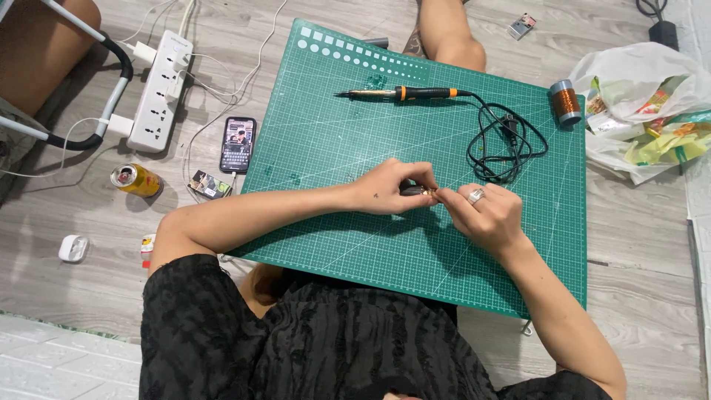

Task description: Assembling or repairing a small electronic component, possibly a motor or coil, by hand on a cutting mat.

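My left hand (389,189) and my right hand (480,215) meet over the middle of a green cutting mat (355,141). Between their fingertips they pinch one small dark part (420,192) with a coppery bit at its end; it is too small to tell what it is. My right hand wears a ring. A soldering iron (404,93) with an orange and black handle lies on the mat beyond the hands, its black cord (503,141) coiled to the right. A spool of copper wire (566,101) stands at the mat's far right corner.
Left of the mat on the wood floor lie a phone (238,144), a white power strip (159,89) with plugs, a yellow drink can (136,180) and a small box (210,184). A white plastic bag (644,104) with packets sits at the right. A bare knee (452,37) is beyond the mat.
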